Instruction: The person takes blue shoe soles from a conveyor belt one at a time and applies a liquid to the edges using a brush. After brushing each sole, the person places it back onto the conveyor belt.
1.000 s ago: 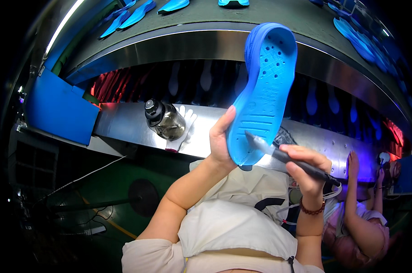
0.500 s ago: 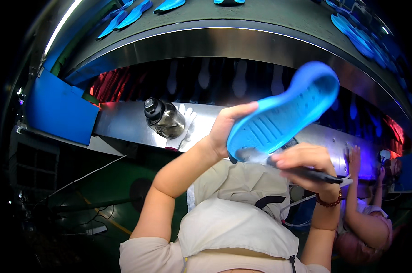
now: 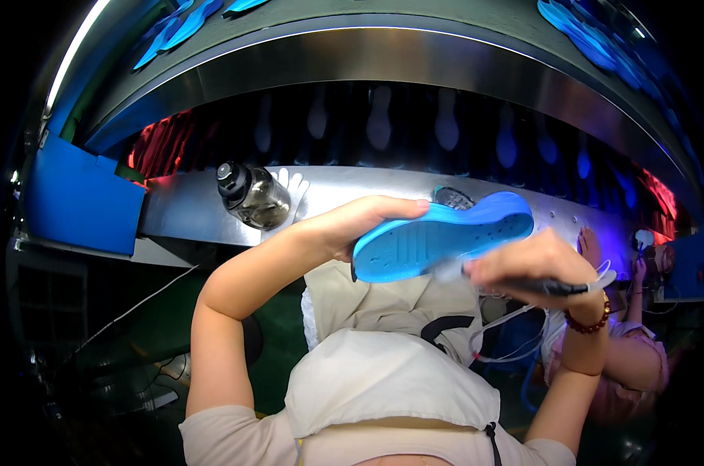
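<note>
Shoe sole (image 3: 411,250) in left grip (image 3: 361,222): blue, parallel grooves | tool (image 3: 560,288) in right grip (image 3: 534,262): black | bracelet (image 3: 588,323) below right grip: dark-red beads | worktop (image 3: 348,189) beyond grips: silver

Left hand (image 3: 356,223) grips left end of blue moulded shoe sole (image 3: 414,245). Right hand (image 3: 542,264): slim black-handled tool (image 3: 557,288), blurred pale tip at sole's lower edge. Clear black-capped bottle (image 3: 263,203) on silver metal counter (image 3: 182,208), partly hiding white glove (image 3: 297,189).

Right of centre, the right hand (image 3: 540,264) and its black-handled tool (image 3: 557,288) are blurred; whether the tip touches the blue sole (image 3: 414,247) cannot be told. That sole hides some left hand (image 3: 367,217) fingers; upper left, the top edge crops another sole (image 3: 243,7).
</note>
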{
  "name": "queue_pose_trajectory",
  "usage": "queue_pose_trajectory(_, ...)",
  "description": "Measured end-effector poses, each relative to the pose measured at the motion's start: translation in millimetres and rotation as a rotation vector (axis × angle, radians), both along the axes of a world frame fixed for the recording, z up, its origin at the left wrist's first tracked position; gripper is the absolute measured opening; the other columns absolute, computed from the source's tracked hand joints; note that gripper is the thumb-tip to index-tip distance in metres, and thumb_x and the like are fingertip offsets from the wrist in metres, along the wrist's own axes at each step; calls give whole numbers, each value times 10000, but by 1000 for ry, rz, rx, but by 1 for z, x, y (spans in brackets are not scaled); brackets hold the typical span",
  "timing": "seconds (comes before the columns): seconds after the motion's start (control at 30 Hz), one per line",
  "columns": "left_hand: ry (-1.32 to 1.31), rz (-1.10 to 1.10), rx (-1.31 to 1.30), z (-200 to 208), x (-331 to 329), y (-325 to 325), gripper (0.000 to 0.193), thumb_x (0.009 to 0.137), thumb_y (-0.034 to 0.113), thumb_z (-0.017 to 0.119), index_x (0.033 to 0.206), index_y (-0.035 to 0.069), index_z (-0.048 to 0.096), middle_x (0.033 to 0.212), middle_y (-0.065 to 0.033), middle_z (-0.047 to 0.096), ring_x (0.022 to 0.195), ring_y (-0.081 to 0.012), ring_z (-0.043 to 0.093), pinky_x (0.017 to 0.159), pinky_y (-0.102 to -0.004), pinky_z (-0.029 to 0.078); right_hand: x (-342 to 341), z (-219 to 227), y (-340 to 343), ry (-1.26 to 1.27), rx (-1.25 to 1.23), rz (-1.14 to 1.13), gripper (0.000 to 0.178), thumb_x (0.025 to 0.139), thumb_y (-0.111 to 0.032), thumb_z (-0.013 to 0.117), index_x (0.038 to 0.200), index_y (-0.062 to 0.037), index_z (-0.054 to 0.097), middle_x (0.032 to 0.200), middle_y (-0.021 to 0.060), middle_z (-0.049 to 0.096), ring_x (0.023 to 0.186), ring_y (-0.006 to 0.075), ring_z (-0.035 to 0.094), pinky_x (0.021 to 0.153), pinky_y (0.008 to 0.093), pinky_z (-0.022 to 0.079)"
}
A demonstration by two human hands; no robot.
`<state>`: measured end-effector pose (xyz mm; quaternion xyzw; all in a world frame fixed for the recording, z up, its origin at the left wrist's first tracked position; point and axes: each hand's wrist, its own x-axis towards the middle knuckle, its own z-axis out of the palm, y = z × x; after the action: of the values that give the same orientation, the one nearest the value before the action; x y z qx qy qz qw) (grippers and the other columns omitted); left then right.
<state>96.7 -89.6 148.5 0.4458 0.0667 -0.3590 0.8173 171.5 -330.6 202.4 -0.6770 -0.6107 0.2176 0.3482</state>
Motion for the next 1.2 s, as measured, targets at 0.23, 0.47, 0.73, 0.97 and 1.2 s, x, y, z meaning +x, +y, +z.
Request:
queue_pose_trajectory(0.23, -77, 70, 115, -18, -4, 10, 620, 862, 428, 459, 1275, -27, 376, 1149, -226, 508, 983, -279, 568, 813, -365, 484, 14, -7, -14, 96, -109, -124, 213, 694, -32, 672, 904, -6, 649, 865, 129, 661, 742, 210, 650, 641, 274, 504)
queue_pose_trajectory(0.47, 2, 306, -288, -38, 4, -13, 589, 846, 393, 444, 1295, 25, 349, 1172, -216, 495, 975, -355, 562, 768, -515, 492, 3, -55, 6, 424, 241, -511, 143, 770, -24, 602, 893, 27, 655, 749, 99, 659, 571, 85, 593, 525, 192, 466)
queue_pose_trajectory(0.73, 60, 394, -430, -58, 5, -13, 559, 865, 395, 416, 1278, 22, 357, 1171, -205, 496, 967, -342, 571, 762, -517, 497, 17, -88, 19, 221, 498, -863, 138, 798, -35, 593, 904, 37, 643, 757, 76, 652, 530, 60, 557, 491, 175, 441)
queue_pose_trajectory(0.97, 117, 428, -329, -66, 3, -15, 552, 861, 390, 437, 1288, 48, 359, 1192, -201, 489, 1005, -335, 555, 785, -531, 476, 5, -116, 30, -281, 568, -784, 139, 752, -9, 602, 884, 26, 628, 830, 165, 643, 723, 217, 642, 660, 279, 502)
queue_pose_trajectory(1.2, -399, 365, -92, -13, 14, 3, 629, 843, 402, 424, 1290, -32, 335, 1163, -240, 502, 962, -361, 572, 793, -459, 490, -32, -102, -40, 966, 764, -584, 181, 793, -67, 520, 841, 57, 643, 830, 202, 647, 437, 77, 510, 404, 175, 410)
